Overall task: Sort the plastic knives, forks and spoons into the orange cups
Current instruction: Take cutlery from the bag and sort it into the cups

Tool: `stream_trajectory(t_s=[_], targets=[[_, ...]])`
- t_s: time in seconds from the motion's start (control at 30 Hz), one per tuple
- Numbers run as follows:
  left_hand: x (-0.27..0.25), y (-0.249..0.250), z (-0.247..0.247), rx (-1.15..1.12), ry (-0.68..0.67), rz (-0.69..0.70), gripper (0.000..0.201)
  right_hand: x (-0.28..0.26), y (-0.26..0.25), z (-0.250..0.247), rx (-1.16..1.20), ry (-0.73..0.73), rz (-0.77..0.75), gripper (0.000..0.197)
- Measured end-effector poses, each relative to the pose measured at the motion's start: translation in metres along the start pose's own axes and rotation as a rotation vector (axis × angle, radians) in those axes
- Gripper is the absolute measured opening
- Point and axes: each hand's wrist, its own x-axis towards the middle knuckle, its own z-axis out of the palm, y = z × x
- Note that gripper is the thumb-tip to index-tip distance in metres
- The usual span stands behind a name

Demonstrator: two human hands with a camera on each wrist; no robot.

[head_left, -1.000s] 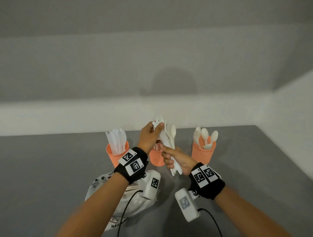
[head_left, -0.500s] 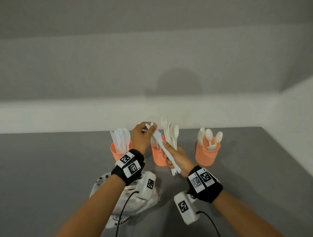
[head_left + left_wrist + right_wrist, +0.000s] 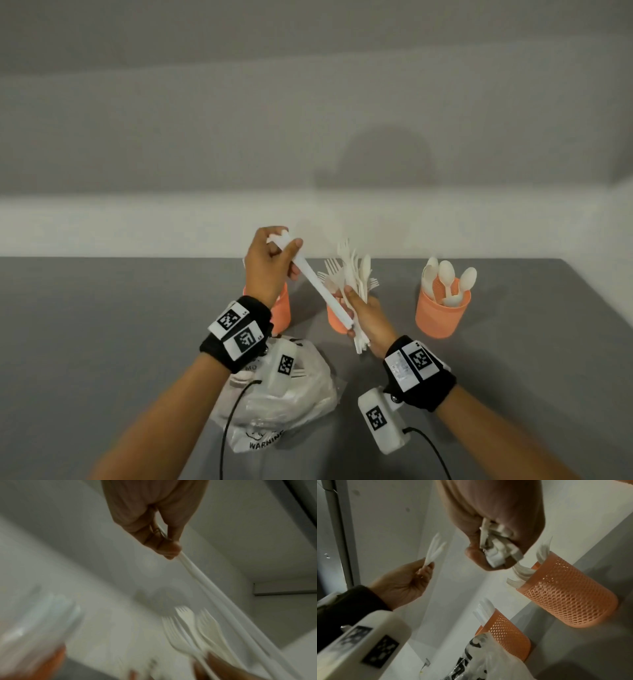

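White plastic knives (image 3: 320, 289) pinched at one end by left hand (image 3: 270, 265) | right hand (image 3: 368, 317) clasped round mixed bundle (image 3: 354, 274) | knives, apparently two, best drawn clear before being dropped into left orange cup (image 3: 282, 308).

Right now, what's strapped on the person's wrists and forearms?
Bare forearms, no sleeves. Each wrist has a black band with white tags printed with black square codes. A white camera box, also code-marked, hangs under each wrist and trails a thin black cable.
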Motion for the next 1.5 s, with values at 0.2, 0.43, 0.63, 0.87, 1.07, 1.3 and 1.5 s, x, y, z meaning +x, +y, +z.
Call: stream_trajectory(t_s=[0.2,0.43,0.63,0.87,1.07,1.3,1.5], targets=[[0.056,0.0,-0.065,0.429,0.228,0.307,0.027,0.006,0.003,-0.004,-0.016,-0.109,0.114,0.021],[0.068,-0.073,-0.068,0.795,0.037,0.256,0.028,0.002,0.002,-0.003,0.008,-0.193,0.174,0.014],[0.064,-0.113,-0.055,0.957,-0.152,0.023,0.028,0.001,0.008,-0.012,0.112,-0.193,0.246,0.019],[0.045,-0.082,-0.043,1.006,-0.002,0.1,0.04,-0.003,0.009,-0.006,0.212,-0.174,0.291,0.006],[0.005,-0.027,0.003,0.099,-0.4,-0.369,0.073,-0.014,0.001,0.013,0.387,-0.387,0.349,0.036],[-0.025,-0.023,0.036,-0.098,-0.527,-0.468,0.031,-0.022,0.014,0.02,0.355,-0.44,0.413,0.026],[-0.03,-0.023,0.055,0.17,-0.272,-0.338,0.022,-0.03,0.019,0.022,-0.096,-0.036,-0.049,0.015]])
